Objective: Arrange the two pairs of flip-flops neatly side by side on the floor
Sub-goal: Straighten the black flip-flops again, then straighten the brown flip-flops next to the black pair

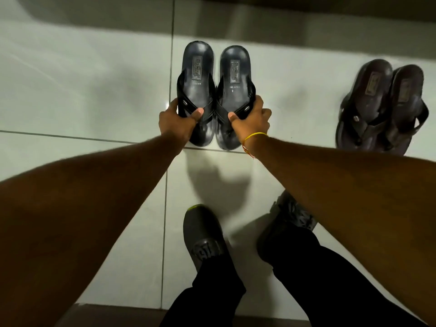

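Observation:
A black pair of flip-flops lies side by side on the white tiled floor, heels pointing away from me. My left hand grips the straps of the left black flip-flop. My right hand, with a yellow thread at the wrist, grips the straps of the right black flip-flop. A dark brown pair lies apart at the right, its two flip-flops close together and overlapping, the whole pair slightly tilted.
My own feet in dark shoes stand on the tiles below the black pair. A dark band runs along the far edge of the floor. A brown strip borders the tiles near me.

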